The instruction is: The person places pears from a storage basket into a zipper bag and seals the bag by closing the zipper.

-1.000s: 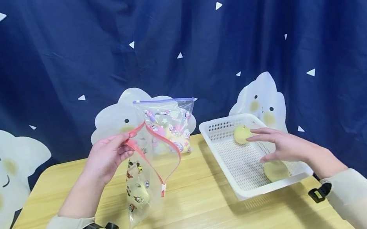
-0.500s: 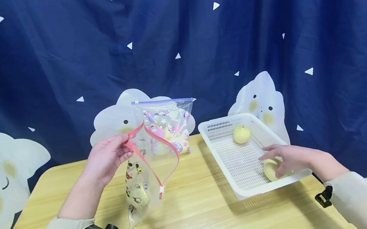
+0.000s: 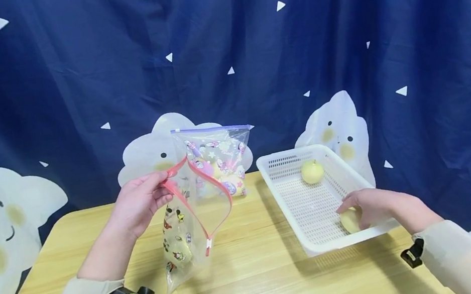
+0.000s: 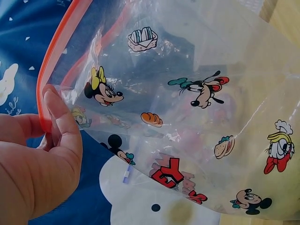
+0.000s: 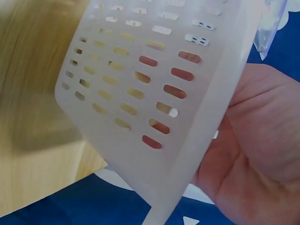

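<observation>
My left hand (image 3: 145,201) pinches the red zip edge of a clear zip bag (image 3: 179,211) printed with cartoon figures. Its mouth gapes toward the right, and a pale yellow round shape shows through the lower part. In the left wrist view, thumb and fingers grip the red strip (image 4: 43,79). My right hand (image 3: 374,205) reaches over the white basket's rim and curls round a yellow pear (image 3: 349,221) in the near right corner, partly covering it. The right wrist view shows the slotted basket wall (image 5: 131,164) hiding the fingers, with the palm (image 5: 262,145) beyond.
Another yellow pear (image 3: 312,172) lies at the far end of the white basket (image 3: 337,244). Behind the held bag stands a filled zip bag (image 3: 222,164) with a purple zip. The wooden table (image 3: 250,246) ends at a dark blue curtain (image 3: 220,42).
My right hand has come down into the basket from above the pears, and its fingers have closed round the near pear. The left hand and its bag stay almost still.
</observation>
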Demonstrator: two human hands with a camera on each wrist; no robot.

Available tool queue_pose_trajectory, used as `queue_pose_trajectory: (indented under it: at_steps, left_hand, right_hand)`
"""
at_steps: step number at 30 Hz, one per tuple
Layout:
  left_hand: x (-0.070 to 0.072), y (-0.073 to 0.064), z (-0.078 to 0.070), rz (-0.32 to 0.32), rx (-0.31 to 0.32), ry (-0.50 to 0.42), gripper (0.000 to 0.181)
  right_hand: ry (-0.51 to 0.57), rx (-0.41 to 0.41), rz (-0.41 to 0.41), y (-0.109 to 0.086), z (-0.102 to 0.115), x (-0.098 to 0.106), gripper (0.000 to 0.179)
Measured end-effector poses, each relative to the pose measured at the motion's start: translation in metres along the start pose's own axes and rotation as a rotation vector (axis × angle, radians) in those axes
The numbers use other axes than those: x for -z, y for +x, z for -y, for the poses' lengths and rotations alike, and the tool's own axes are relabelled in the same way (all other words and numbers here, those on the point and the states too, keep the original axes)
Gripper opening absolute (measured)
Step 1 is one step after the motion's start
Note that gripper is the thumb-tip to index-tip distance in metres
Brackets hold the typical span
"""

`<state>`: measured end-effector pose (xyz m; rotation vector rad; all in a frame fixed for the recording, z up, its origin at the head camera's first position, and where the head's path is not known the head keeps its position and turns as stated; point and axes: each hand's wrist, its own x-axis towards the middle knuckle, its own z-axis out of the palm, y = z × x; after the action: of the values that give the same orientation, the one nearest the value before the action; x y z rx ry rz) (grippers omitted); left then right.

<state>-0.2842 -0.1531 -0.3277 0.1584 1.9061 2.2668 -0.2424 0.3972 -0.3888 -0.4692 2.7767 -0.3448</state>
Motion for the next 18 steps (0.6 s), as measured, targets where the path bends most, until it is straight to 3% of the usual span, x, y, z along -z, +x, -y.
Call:
queue_pose_trajectory:
  at_steps: [3,7,11,18]
  left_hand:
    - [-0.001,0.0,0.001,0.002,0.0,0.006,0.032]
    - [-0.003,0.0,0.001,-0.004,-0.003,0.021,0.031]
    - [-0.003,0.001,0.0,-0.01,-0.011,0.038,0.029]
    - [-0.003,-0.001,-0.001,-0.012,-0.017,0.033,0.032]
  right_hand:
    - [0.028,0.034,-0.027,-0.001,0.001,-0.001,0.063]
    - [0.025,0.139,-0.11,0.0,0.007,-0.001,0.058]
    - [-0.018,0.209,-0.235,0.004,0.017,0.002,0.055]
    - [0.052,0.315,-0.522,0.018,0.043,0.012,0.06]
